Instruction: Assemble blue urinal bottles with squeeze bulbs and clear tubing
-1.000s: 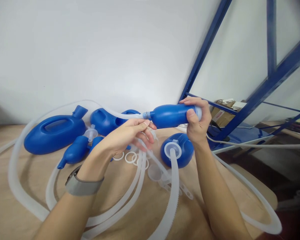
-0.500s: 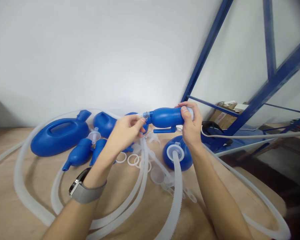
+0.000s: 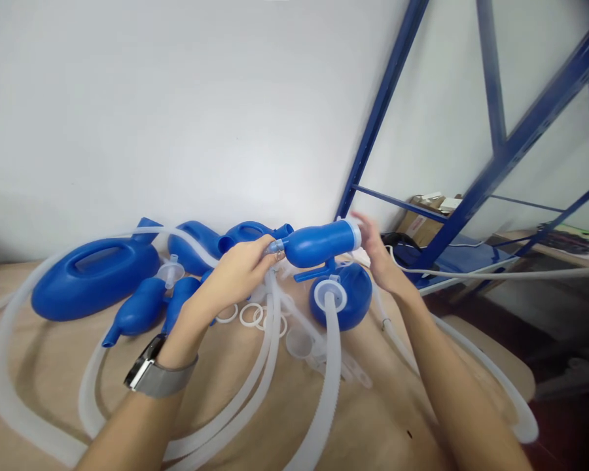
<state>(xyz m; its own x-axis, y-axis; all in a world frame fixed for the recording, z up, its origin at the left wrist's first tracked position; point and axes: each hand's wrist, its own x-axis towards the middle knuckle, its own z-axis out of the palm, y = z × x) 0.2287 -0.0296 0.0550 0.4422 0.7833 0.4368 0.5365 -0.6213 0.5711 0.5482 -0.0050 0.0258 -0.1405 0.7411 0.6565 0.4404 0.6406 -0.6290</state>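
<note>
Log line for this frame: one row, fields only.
left hand: pinches blue bulb at its neck | right hand: open at its wide end, blurred | table: hoses, white rings, blue jugs

Right hand [image 3: 380, 255] has let go of the blue squeeze bulb [image 3: 319, 243]; its fingers are now spread and blurred beside the wide end. Left hand [image 3: 235, 275] alone carries the bulb by its narrow neck. The bulb has dropped closer to the round blue container [image 3: 356, 297].
</note>
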